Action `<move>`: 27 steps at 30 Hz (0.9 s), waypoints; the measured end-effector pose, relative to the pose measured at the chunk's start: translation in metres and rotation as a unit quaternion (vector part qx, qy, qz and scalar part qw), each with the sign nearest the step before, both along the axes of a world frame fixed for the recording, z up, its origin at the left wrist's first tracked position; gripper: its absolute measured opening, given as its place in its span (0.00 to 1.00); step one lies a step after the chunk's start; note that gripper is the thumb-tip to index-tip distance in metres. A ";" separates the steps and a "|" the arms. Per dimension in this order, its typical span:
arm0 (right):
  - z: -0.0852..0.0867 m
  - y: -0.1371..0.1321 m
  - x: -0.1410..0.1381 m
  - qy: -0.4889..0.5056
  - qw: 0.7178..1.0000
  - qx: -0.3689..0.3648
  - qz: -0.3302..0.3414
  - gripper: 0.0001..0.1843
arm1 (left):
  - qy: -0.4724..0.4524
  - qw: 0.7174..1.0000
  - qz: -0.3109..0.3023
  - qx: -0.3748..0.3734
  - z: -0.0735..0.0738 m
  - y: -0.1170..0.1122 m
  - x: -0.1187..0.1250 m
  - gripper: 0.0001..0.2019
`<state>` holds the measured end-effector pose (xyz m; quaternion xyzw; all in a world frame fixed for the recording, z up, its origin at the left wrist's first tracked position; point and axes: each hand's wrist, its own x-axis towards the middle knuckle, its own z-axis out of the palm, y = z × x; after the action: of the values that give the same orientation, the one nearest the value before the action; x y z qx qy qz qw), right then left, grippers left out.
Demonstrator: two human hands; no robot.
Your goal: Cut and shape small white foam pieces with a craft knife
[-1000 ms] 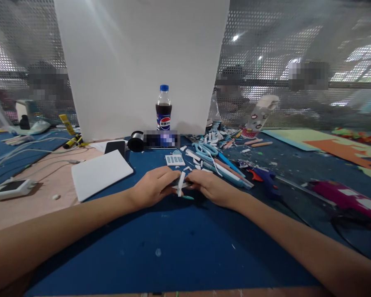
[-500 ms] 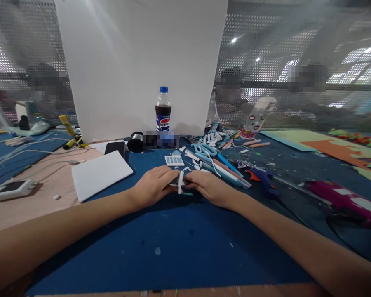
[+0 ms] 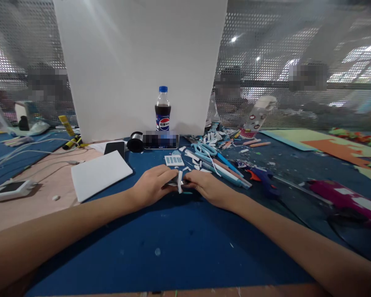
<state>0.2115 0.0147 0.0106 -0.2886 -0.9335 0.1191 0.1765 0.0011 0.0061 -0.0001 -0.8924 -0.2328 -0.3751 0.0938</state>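
My left hand (image 3: 153,185) and my right hand (image 3: 207,186) meet at the middle of the blue mat (image 3: 160,239), fingers curled. Between them they pinch a small white foam strip (image 3: 179,182), which stands nearly upright. A dark thin tool shows at my right fingertips, too small to name. A small teal scrap lies on the mat just below the strip. Just beyond the hands lies a little white gridded piece (image 3: 174,160).
A large white board (image 3: 136,62) stands behind a cola bottle (image 3: 163,109). A white foam sheet (image 3: 99,174), a phone and cables lie at left. Scissors (image 3: 204,149), pens, white scraps and a glue gun (image 3: 264,178) clutter the right. Coloured paper lies far right.
Both hands stay together on the white strip. They have shifted only very slightly; the view has nudged a little.
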 end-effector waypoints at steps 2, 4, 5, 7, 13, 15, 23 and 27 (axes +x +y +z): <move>0.000 0.000 0.000 -0.005 1.000 0.000 0.003 0.09 | 0.000 1.000 -0.002 0.005 -0.001 0.000 0.000 0.11; 0.001 0.000 -0.001 -0.011 1.000 -0.001 0.006 0.09 | 0.002 1.000 -0.003 0.007 -0.002 0.000 -0.001 0.11; 0.002 0.000 -0.001 -0.014 1.000 -0.002 0.006 0.09 | 0.003 1.000 -0.002 0.007 -0.002 0.000 -0.001 0.11; 0.003 -0.001 -0.001 -0.016 1.000 -0.005 0.005 0.09 | 0.005 1.000 0.002 0.009 -0.002 0.000 0.000 0.10; 0.003 -0.001 0.000 -0.003 1.000 -0.013 0.004 0.08 | 0.000 1.000 -0.002 0.002 0.000 -0.001 0.002 0.11; 0.003 0.000 0.000 0.007 1.000 -0.013 0.013 0.08 | -0.008 1.000 -0.011 -0.007 0.000 -0.002 0.001 0.12; 0.005 0.000 -0.001 0.016 0.999 0.003 0.043 0.09 | 0.003 0.998 -0.056 -0.014 0.001 -0.003 -0.001 0.12; 0.004 0.001 -0.001 0.009 0.999 0.003 0.051 0.10 | 0.010 0.998 -0.066 -0.003 0.001 -0.002 0.000 0.12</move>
<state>0.2108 0.0158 0.0147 -0.2394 -0.9457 0.1274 0.1793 0.0008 0.0041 0.0013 -0.9097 -0.1738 -0.3708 0.0686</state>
